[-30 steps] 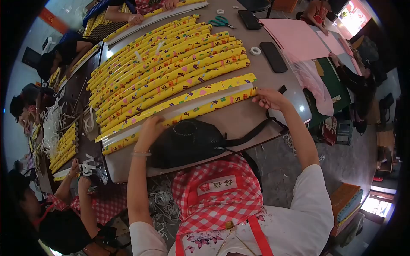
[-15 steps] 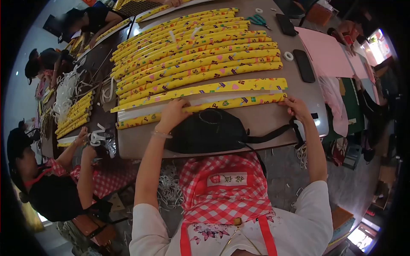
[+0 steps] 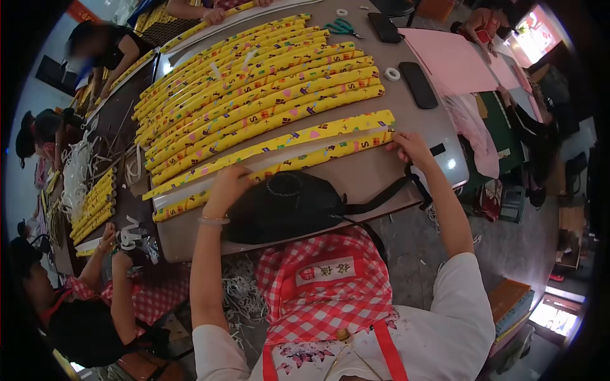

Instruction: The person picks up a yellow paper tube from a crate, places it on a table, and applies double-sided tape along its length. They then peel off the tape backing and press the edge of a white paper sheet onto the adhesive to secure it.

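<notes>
Pressing yellow wrap [image 3: 279, 155], left hand [image 3: 227, 184] fingertips seemingly hidden

Bright room, light coming from a glowing window [image 3: 532, 25] at the top right, small shiny spots on the grey table [image 3: 375, 178], round bendy fisheye picture with black corners, far edges soft and blurry, middle sharp

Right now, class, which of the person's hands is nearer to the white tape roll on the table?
Right. The right hand rests on the end of the yellow wrapped tube, just below the white tape roll. The left hand presses the tube far over toward its other end.
</notes>
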